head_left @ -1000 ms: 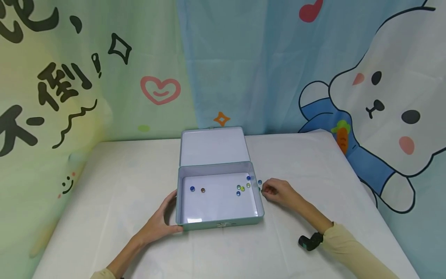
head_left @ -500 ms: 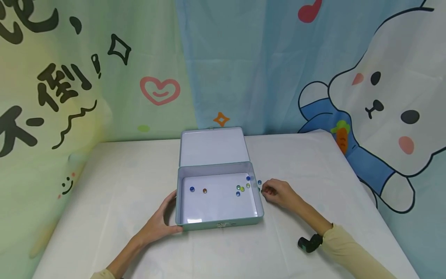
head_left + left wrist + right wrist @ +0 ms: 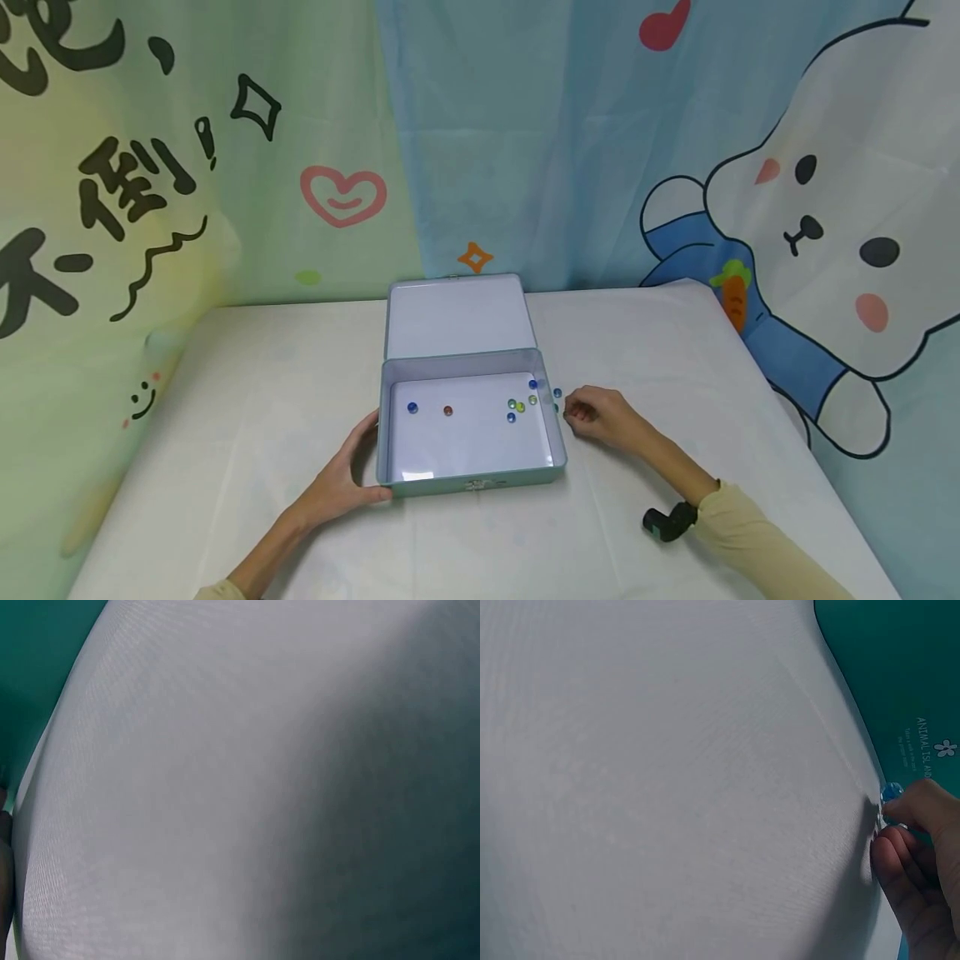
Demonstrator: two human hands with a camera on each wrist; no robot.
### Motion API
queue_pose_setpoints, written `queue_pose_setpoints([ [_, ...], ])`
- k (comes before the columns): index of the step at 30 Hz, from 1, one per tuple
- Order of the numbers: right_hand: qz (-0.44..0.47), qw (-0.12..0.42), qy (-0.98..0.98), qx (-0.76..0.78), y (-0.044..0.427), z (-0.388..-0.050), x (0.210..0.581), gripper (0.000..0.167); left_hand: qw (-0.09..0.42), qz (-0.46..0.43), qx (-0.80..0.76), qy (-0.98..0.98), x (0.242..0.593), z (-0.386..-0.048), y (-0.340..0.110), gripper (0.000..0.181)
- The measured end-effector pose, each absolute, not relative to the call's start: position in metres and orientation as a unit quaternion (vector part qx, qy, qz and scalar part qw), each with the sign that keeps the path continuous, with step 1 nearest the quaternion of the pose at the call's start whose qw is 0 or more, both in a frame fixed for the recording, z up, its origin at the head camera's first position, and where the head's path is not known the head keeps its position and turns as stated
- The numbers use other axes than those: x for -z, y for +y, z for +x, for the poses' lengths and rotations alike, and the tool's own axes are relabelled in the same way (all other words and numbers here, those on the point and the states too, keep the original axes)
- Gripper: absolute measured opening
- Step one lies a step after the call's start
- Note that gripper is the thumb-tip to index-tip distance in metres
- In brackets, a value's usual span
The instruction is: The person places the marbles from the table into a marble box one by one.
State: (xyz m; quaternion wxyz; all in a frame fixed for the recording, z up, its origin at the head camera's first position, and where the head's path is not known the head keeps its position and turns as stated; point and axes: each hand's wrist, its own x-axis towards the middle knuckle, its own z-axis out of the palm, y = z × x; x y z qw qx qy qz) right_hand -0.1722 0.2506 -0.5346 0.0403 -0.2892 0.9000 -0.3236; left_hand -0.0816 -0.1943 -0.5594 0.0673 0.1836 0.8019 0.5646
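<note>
Beside the tin box (image 3: 435,485) at three o'clock, the right hand (image 3: 609,415), fingers curled, hold unclear, could nudge the blue marble (image 3: 557,392) rolling; at eight, the left hand (image 3: 339,482) grips the corner.

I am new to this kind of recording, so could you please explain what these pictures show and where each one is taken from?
There is no machine here: a person's bare left hand and right hand serve as the grip. The wide picture comes from a camera worn on the head, looking forward and down; the two close ones are taken from the left and right wrists. On a white cloth lies a box, its lid open, with seven marbles inside. Outside its right wall are a blue marble and what looks like a greenish one. The left hand touches the box's left side near the front. The right hand is curled beside the outside marbles; whether it holds one, the pictures do not settle.
</note>
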Motion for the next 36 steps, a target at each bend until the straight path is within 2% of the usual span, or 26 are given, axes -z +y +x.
queue_pose_setpoints([
  [10,-0.271,0.039,0.890,0.364,0.255,-0.174,0.530,0.016,0.067,0.185,-0.562,0.803,0.560,-0.081,-0.195,0.114],
  [21,-0.209,0.086,0.871,0.437,0.254,-0.180,0.490,0.008,0.072,0.184,-0.555,0.808,0.559,-0.080,-0.195,0.112],
  [28,-0.235,0.080,0.863,0.439,0.242,-0.191,0.457,0.009,0.077,0.170,-0.542,0.820,0.558,-0.079,-0.196,0.112],
  [36,-0.292,0.087,0.861,0.407,0.208,-0.204,0.430,0.011,0.072,0.174,-0.547,0.816,0.558,-0.079,-0.195,0.113],
])
